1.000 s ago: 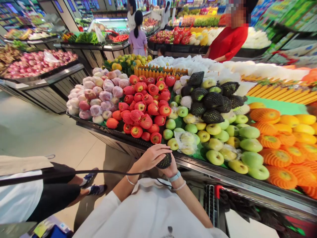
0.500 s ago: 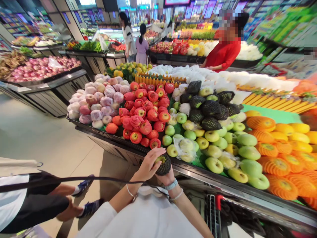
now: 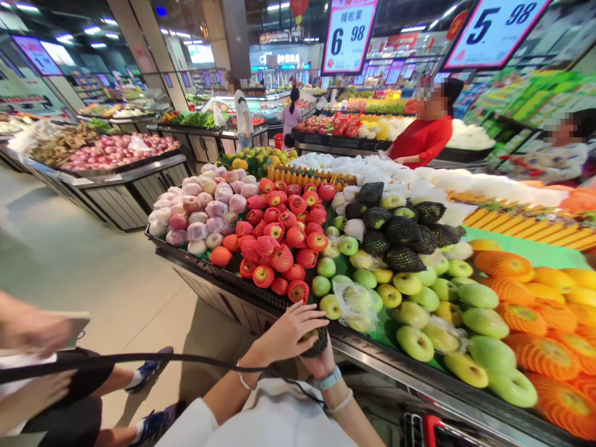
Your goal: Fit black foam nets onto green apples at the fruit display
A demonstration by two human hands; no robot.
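Low in front of my body, a green fruit in a black foam net (image 3: 317,345) sits between my two hands. My left hand (image 3: 289,332) lies over its upper left side, with the thumb on one side and the fingers across the top. From below and the right, my right hand (image 3: 323,363) cups the same fruit; its fingers are mostly hidden. Just beyond the hands are red apples in red foam nets (image 3: 279,239) and green apples (image 3: 414,343). Several more fruits in black nets (image 3: 404,230) are heaped farther back.
The stand's metal edge (image 3: 395,366) runs close before me. Orange-netted fruits (image 3: 544,354) lie right, wrapped pale fruits (image 3: 216,208) left. A dark cable (image 3: 186,358) crosses my left forearm. At left stands a person with a hand (image 3: 32,326) raised; a red-handled cart (image 3: 431,428) is lower right.
The view has tilted up, bringing hanging price signs into sight. My left hand has slid farther over the netted fruit, covering more of it. A hand of the person at left has appeared.
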